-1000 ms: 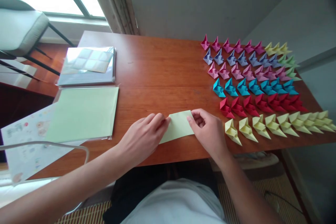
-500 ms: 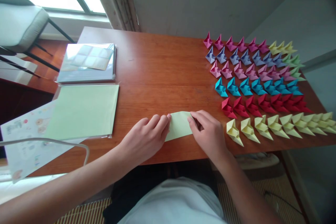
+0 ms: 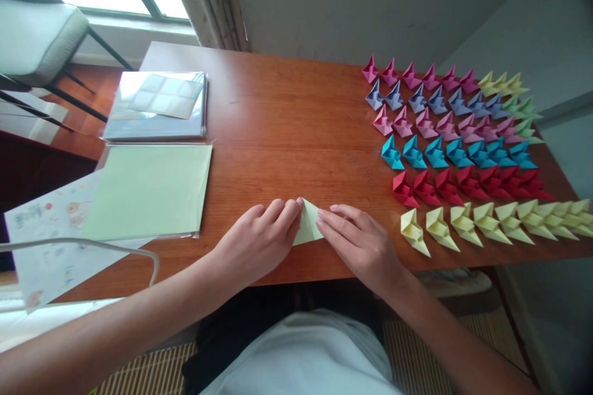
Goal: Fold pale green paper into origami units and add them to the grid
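Observation:
A pale yellow-green sheet of paper (image 3: 307, 227) lies partly folded near the front edge of the wooden table (image 3: 287, 129). My left hand (image 3: 254, 242) rests on its left side, fingers curled and pinching its edge. From the right, my right hand (image 3: 359, 241) lies over the paper with fingers stretched flat, pressing it down. Only a small triangular part of the paper shows between the two hands.
Rows of folded paper figures (image 3: 456, 151) in pink, purple, blue, red and yellow fill the table's right side. A stack of green sheets (image 3: 148, 188) and a shiny packet (image 3: 157, 105) lie at the left. A chair (image 3: 37, 43) stands by the window.
My right hand has moved left across the paper and flattened its fingers, folding the sheet's right part over. Much less paper shows now. My left hand has barely moved.

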`<state>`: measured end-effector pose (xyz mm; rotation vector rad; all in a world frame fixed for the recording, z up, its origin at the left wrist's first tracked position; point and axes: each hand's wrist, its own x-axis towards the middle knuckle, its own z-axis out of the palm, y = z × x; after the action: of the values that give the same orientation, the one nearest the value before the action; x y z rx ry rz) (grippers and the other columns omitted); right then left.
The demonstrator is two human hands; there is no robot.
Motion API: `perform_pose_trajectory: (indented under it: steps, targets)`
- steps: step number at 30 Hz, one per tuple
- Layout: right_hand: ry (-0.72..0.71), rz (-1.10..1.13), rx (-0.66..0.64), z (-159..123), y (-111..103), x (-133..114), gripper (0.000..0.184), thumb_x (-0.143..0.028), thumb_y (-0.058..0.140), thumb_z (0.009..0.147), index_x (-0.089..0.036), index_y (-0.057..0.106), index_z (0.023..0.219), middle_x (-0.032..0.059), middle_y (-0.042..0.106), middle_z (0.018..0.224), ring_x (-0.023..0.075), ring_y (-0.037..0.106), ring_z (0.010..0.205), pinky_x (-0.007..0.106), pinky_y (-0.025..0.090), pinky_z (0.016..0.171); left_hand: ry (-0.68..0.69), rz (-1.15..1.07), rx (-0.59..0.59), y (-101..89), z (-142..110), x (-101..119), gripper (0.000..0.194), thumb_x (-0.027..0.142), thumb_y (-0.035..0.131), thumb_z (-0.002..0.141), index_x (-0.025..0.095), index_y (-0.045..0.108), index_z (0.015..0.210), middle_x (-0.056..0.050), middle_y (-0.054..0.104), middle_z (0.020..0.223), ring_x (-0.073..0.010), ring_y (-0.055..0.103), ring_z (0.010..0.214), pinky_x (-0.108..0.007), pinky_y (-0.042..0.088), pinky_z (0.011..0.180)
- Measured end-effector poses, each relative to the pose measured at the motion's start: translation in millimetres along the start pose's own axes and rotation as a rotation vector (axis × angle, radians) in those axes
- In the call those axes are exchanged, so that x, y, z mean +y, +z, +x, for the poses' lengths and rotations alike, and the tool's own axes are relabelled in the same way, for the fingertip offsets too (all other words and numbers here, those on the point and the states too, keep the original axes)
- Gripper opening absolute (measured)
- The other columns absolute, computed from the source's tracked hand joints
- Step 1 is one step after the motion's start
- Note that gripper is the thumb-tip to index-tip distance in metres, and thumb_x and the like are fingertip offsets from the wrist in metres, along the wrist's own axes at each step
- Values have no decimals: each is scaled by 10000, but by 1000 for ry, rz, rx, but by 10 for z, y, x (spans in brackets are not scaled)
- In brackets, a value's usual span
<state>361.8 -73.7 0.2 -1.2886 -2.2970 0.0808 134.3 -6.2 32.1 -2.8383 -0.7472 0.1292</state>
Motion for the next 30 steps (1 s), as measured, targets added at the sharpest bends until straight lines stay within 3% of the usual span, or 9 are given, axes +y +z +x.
perform_pose_trajectory:
  steps: [7, 14, 20, 27, 30]
  targets:
    - [-51, -72, -13, 17, 7, 12, 292, -81, 631, 940, -191, 722, 1195, 56, 704, 1310, 253, 642, 1143, 415, 588, 961, -10, 23, 47, 23, 1, 8, 396, 77, 399, 996, 48, 535, 1367, -106, 652, 1027, -188, 604, 845, -338, 444, 619]
    - [-45, -85, -28, 4, 17, 9, 293, -103, 627, 947, -228, 716, 1197, 54, 701, 1310, 239, 635, 1119, 404, 580, 946, 1, 43, 74, 18, -4, 8, 409, 80, 435, 980, 4, 535, 1369, -112, 657, 1014, -191, 603, 831, -334, 445, 613]
    - [-51, -65, -2, 4, 24, 4, 280, -89, 656, 927, -179, 720, 1185, 81, 704, 1299, 244, 618, 1110, 402, 574, 943, -7, 62, 86, 8, 3, 8, 415, 84, 469, 968, 11, 557, 1367, -94, 674, 986, -181, 600, 791, -326, 452, 590]
    - [-61, -74, 12, 14, 47, 8, 248, -91, 677, 916, -155, 737, 1149, 79, 716, 1270, 256, 615, 1100, 406, 571, 936, 101, 41, 277, 48, -48, 3, 280, 112, 542, 953, 72, 707, 1176, -112, 687, 1254, -192, 628, 920, -326, 513, 684]
    - [-65, -72, 16, 26, 36, 3, 247, -93, 674, 918, -151, 735, 1150, 87, 716, 1267, 255, 617, 1096, 403, 572, 931, 160, -12, 318, 63, -101, 20, 284, 123, 549, 958, 74, 705, 1190, -123, 693, 1276, -216, 637, 1011, -340, 536, 783]
